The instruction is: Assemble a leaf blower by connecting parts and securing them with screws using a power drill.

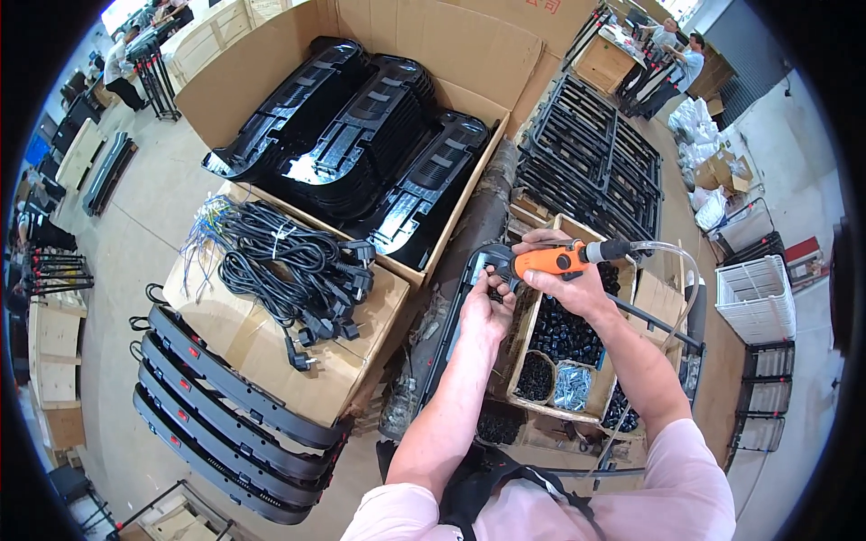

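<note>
My right hand (pixel 566 278) grips an orange pneumatic screwdriver (pixel 552 261) with a clear air hose (pixel 672 250) running off to the right. Its tip points left onto a black plastic panel (pixel 462 311) that stands on edge in front of me. My left hand (pixel 485 311) holds the top of that panel just below the tool's tip. Below my hands sits a wooden tray (pixel 539 408) with compartments of small black parts (pixel 564 332) and silver screws (pixel 572 385).
A large cardboard box (pixel 271 68) holds stacked glossy black housings (pixel 361 144). A bundle of black power cords (pixel 289 266) lies on a closed carton. Long black panels (pixel 221 424) are stacked at lower left, black grates (pixel 591 167) at upper right. People work at far tables.
</note>
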Demonstrator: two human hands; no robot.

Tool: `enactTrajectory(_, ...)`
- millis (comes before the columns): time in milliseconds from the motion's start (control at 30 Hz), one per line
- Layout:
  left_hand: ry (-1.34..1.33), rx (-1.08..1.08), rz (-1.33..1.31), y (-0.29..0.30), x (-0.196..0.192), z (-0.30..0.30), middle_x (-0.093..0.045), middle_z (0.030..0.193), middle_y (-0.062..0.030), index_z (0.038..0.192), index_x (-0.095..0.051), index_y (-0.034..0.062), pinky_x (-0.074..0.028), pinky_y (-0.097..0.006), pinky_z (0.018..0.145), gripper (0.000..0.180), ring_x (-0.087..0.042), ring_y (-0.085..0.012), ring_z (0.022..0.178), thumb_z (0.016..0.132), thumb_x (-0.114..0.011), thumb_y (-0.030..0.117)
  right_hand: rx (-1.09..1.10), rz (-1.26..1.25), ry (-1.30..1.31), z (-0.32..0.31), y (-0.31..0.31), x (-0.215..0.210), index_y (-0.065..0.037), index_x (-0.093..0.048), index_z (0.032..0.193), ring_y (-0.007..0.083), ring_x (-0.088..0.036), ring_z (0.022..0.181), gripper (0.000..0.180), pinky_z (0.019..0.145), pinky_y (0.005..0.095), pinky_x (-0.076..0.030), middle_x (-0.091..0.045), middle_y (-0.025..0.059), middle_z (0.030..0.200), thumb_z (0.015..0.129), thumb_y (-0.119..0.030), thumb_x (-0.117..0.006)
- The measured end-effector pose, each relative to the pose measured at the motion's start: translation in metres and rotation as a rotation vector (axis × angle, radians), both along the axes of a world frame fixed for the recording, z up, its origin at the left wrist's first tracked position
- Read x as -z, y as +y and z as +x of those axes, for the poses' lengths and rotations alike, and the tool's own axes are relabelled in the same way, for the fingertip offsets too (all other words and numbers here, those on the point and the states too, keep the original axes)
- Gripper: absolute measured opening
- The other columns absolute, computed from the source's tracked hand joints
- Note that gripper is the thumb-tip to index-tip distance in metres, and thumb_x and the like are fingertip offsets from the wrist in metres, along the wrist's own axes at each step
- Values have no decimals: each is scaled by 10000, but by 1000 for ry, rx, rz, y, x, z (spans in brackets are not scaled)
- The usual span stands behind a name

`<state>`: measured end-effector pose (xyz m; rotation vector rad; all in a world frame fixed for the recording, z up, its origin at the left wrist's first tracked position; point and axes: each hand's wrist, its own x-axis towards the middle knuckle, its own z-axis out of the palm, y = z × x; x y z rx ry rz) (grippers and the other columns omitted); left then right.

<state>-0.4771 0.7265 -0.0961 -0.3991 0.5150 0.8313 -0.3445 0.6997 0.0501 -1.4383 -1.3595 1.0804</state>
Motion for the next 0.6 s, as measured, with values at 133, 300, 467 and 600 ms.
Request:
enactTrajectory(133, 117, -45, -28, -4, -6, 6, -593, 902, 0, 1139, -609, 101, -517, -312, 714, 298, -577, -157, 784, 1140, -470, 364, 21, 33, 23, -12, 10, 8, 7, -586, 1360, 223, -690, 1174, 606, 1079, 401, -527, -731, 159, 1248, 835, -156, -842)
enactTrajectory(300, 77, 43, 24, -31, -15, 3, -606, 1030, -103, 1059, -563, 23, -592, -372, 827, 290, -630, -233, 905, 1145, -417, 258, 41, 33, -31, -19, 23, 22, 8, -602, 1341, 213, -689, 1167, 549, 1049, 374, -547, -722, 163, 1226, 845, -90, -815)
enactTrajectory(467, 57, 147, 51, -61, -13, -8, -629, 998, -128, 1072, -569, -1, -610, -392, 852, 245, -661, -253, 909, 1131, -446, 203, 18, 28, -54, -26, 34, 39, 10, -624, 1306, 207, -692, 1144, 529, 1026, 364, -554, -722, 135, 1191, 824, -81, -821)
enactTrajectory(600, 63, 242, 51, -83, -14, -17, -641, 1025, -134, 1131, -580, -12, -611, -393, 861, 255, -675, -266, 925, 1131, -444, 204, 3, 55, -128, -28, 40, 53, -21, -702, 1149, 167, -696, 1053, 363, 967, 336, -556, -742, 74, 1109, 816, -93, -828)
